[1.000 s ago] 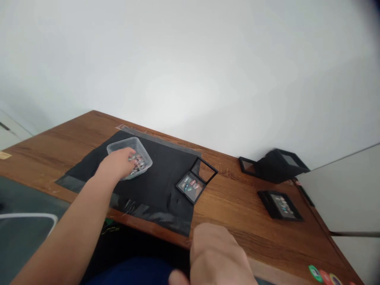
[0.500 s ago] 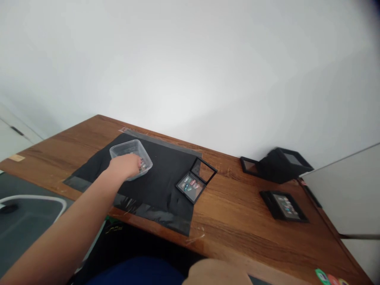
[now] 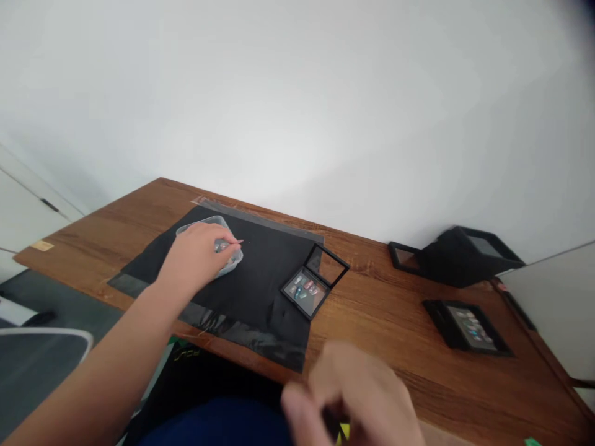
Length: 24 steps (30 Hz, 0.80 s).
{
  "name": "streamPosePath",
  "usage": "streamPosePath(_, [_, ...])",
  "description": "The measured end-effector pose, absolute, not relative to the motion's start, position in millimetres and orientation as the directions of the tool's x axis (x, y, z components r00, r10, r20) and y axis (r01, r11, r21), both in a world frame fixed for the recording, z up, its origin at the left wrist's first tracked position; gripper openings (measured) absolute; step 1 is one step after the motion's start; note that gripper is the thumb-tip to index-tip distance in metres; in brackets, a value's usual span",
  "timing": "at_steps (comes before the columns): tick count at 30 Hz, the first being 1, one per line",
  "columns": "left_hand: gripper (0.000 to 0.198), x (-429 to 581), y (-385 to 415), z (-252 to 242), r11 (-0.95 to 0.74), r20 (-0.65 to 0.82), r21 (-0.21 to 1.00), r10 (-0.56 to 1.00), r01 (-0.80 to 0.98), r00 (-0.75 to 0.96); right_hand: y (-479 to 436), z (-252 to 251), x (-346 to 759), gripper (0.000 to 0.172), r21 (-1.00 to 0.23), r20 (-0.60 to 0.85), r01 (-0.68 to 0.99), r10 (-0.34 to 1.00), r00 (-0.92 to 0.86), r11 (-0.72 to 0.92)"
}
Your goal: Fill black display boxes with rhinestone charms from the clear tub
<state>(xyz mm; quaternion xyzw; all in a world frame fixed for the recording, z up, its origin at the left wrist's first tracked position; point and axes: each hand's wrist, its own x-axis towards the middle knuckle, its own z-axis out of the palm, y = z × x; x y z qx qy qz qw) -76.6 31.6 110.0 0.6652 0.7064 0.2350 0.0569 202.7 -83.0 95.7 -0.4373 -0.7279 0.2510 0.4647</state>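
Observation:
My left hand (image 3: 198, 251) is over a clear plastic tub (image 3: 222, 221), thumb and forefinger closed on a small pale piece (image 3: 240, 241) that looks like a press-on nail. Several small pieces (image 3: 222, 246) show inside the tub below the fingers. To the right, a black flat case (image 3: 304, 294) stands with its clear-windowed lid up and several coloured nail-like pieces inside. Closer to me, my right hand (image 3: 362, 396) is in the air above the table's front edge. It is smeared by motion, with its fingers partly curled, and I cannot see what it holds.
A black mat (image 3: 260, 272) taped to the wooden table (image 3: 372, 310) lies under the tub. At the right are a windowed black case (image 3: 469, 328), a larger black box (image 3: 465, 257) and a flat black case (image 3: 404, 257) by the wall (image 3: 297, 111).
My left hand has lifted from inside the tub to above its rim, with a small piece at the fingertips. My right hand has come up from the bottom edge. The view has shifted slightly.

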Motion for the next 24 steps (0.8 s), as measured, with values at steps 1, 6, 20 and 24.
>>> streamPosePath(1, [0.019, -66, 25, 109, -0.092, 0.301, 0.508, 0.951, 0.857, -0.077, -71, 95, 203, 0.019, -0.764, 0.43, 0.439, 0.88, -0.2, 0.473])
streamPosePath(6, [0.016, 1, -3, 90, -0.143, 0.062, 0.918, 0.973, 0.369, 0.224, -25, 42, 219, 0.029, -0.706, 0.34, 0.557, 0.9, -0.274, 0.437])
streamPosePath(20, [0.023, 34, 6, 27, 0.181, -0.183, 0.983, 0.97, 0.027, 0.162, -13, 13, 221, 0.039, -0.573, 0.624, 0.558, 0.761, -0.178, 0.6])
streamPosePath(24, [0.02, 37, 5, 27, 0.186, -0.185, 0.982, 0.97, 0.006, 0.158, -13, 14, 219, 0.032, -0.579, 0.627, 0.531, 0.754, -0.195, 0.619])
